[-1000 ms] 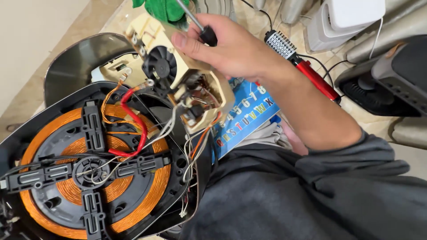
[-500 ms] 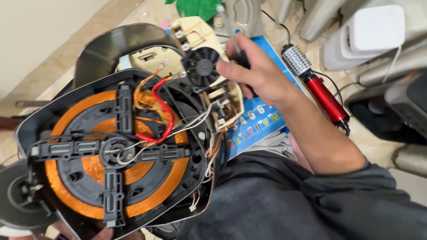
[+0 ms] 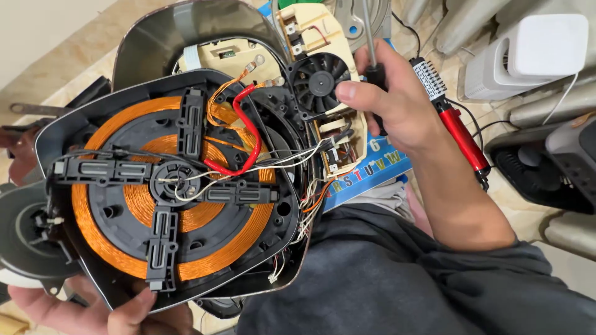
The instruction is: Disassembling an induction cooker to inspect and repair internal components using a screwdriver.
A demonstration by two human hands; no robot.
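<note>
Tiled floor lies under the opened cooker (image 3: 167,205), now nearer and tilted up by your left hand (image 3: 118,310) gripping its lower edge. Your right hand (image 3: 397,105), fist closed on the screwdriver (image 3: 370,56), has dropped beside the fan (image 3: 320,80).

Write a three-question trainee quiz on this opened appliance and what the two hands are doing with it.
1. True or false: the right hand holds a screwdriver with its shaft pointing up and away from the person.
2. Which wire loops over the copper coil near the small black fan? A) a thick red wire B) a thick green wire C) a blue ribbon cable
3. Fill in: the left hand grips the appliance's housing at its ____ edge in the head view.

Key: 1 true; 2 A; 3 bottom (nearest the person).
</note>
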